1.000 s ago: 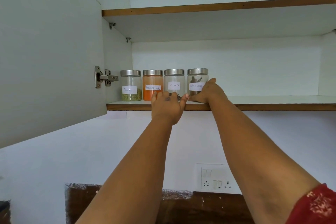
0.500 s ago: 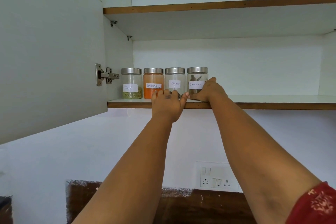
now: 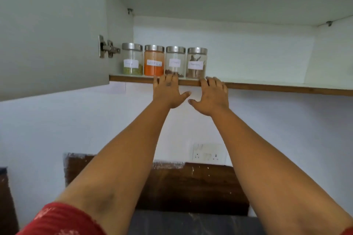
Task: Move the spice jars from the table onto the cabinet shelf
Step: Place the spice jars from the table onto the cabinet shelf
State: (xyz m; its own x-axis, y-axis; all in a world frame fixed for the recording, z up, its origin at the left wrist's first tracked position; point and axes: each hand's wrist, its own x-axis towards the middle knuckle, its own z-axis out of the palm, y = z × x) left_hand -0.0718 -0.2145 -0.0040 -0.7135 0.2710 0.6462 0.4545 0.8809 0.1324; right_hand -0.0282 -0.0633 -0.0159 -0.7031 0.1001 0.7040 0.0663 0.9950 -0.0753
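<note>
Both hands have dropped back from the jars since a moment ago: the left hand (image 3: 168, 92) and right hand (image 3: 212, 97) now rest empty, fingers relaxed, on the front edge of the cabinet shelf (image 3: 267, 87). Beyond them four spice jars (image 3: 164, 62) stand in a row. A careless withdrawal could knock the nearest ones.

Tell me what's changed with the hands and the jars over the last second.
The right hand let go of the rightmost jar and drew back to the shelf edge; the left hand slid back slightly, fingers on the edge. All four jars stayed in their row.
</note>
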